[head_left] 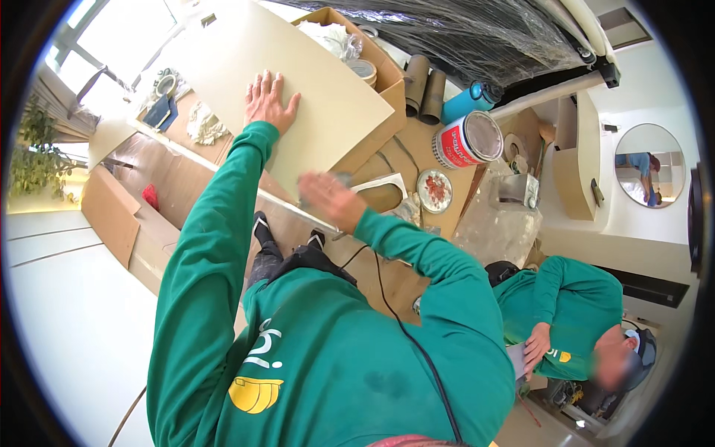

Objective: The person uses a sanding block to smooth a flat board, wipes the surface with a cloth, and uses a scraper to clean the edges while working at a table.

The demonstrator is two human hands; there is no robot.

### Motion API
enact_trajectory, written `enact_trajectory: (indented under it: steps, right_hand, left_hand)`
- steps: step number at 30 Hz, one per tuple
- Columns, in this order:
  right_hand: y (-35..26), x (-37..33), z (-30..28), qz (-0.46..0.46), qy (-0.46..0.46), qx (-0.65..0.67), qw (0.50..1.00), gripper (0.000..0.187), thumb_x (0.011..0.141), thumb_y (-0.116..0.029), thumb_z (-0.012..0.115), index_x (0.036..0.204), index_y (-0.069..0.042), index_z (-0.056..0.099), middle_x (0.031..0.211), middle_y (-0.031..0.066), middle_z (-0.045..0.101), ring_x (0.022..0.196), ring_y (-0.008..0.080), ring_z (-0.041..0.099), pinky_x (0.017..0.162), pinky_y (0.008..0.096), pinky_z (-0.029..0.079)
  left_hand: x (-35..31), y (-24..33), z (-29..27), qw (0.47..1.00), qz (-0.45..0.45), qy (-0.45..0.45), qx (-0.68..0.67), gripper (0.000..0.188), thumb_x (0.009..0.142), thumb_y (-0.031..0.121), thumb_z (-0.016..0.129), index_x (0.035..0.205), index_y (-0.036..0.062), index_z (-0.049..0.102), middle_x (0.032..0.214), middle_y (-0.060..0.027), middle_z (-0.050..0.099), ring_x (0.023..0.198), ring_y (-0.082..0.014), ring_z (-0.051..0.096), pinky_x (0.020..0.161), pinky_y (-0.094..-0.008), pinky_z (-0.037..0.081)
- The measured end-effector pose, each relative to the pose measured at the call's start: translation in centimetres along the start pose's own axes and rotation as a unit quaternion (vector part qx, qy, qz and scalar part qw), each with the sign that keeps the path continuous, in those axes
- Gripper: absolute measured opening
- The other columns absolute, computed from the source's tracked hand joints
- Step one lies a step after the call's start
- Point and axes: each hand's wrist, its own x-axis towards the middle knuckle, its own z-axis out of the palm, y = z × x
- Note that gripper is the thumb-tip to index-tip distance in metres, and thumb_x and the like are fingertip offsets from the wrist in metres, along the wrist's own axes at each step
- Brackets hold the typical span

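Note:
A large cream-coloured flat board (328, 112) lies in front of me. My left hand (269, 104) rests flat on it with the fingers spread, holding nothing. At the board's near right edge is my right hand (331, 200), smeared by motion, its fingers pressed together. A blurred grey piece (342, 179) shows beside and partly under those fingers; its kind cannot be made out.
An open cardboard box (391, 63), dark tubes (424, 89), a blue bottle (471, 100), a red-and-white paint can (468, 140) and a round lid (434, 191) stand beyond the board. A co-worker in green (562, 305) is at right. A black cable (402, 320) crosses my front.

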Motion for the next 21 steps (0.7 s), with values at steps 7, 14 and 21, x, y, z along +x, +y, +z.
enact_trajectory:
  steps: [7, 14, 21]
  right_hand:
    - [22.2, -7.7, -1.8, 0.436, 0.213, -0.076, 0.871, 0.056, 0.095, 0.001, 0.040, 0.150, 0.004, 0.034, 0.155, 0.0255, 0.036, 0.147, 0.0371, 0.031, 0.121, 0.0401, 0.027]
    - [18.3, -3.6, -0.2, 0.458, 0.472, 0.506, 0.558, 0.063, 0.075, 0.011, 0.038, 0.137, 0.003, 0.046, 0.124, 0.0150, 0.059, 0.111, 0.0262, 0.059, 0.101, 0.0358, 0.045]
    - [18.2, 1.2, -1.1, 0.500, 0.474, 0.573, 0.443, 0.019, 0.076, 0.008, 0.043, 0.090, -0.002, 0.051, 0.092, 0.0111, 0.053, 0.089, 0.0270, 0.058, 0.083, 0.0406, 0.051]
  left_hand:
    - [0.4, 1.2, -0.5, 1.000, 0.013, -0.009, -0.002, 0.068, 0.097, 0.052, 0.050, 0.148, 0.0083, 0.042, 0.157, -0.0201, 0.034, 0.148, -0.0361, 0.027, 0.123, -0.0468, 0.018]
    - [0.4, 0.4, -0.2, 1.000, -0.001, 0.000, 0.012, 0.069, 0.097, 0.053, 0.048, 0.149, 0.0073, 0.042, 0.158, -0.0202, 0.032, 0.149, -0.0353, 0.026, 0.123, -0.0463, 0.017]
    - [0.6, 0.6, -0.4, 1.000, 0.004, -0.002, 0.002, 0.069, 0.098, 0.053, 0.047, 0.149, 0.0072, 0.041, 0.157, -0.0208, 0.033, 0.149, -0.0358, 0.026, 0.123, -0.0465, 0.016]
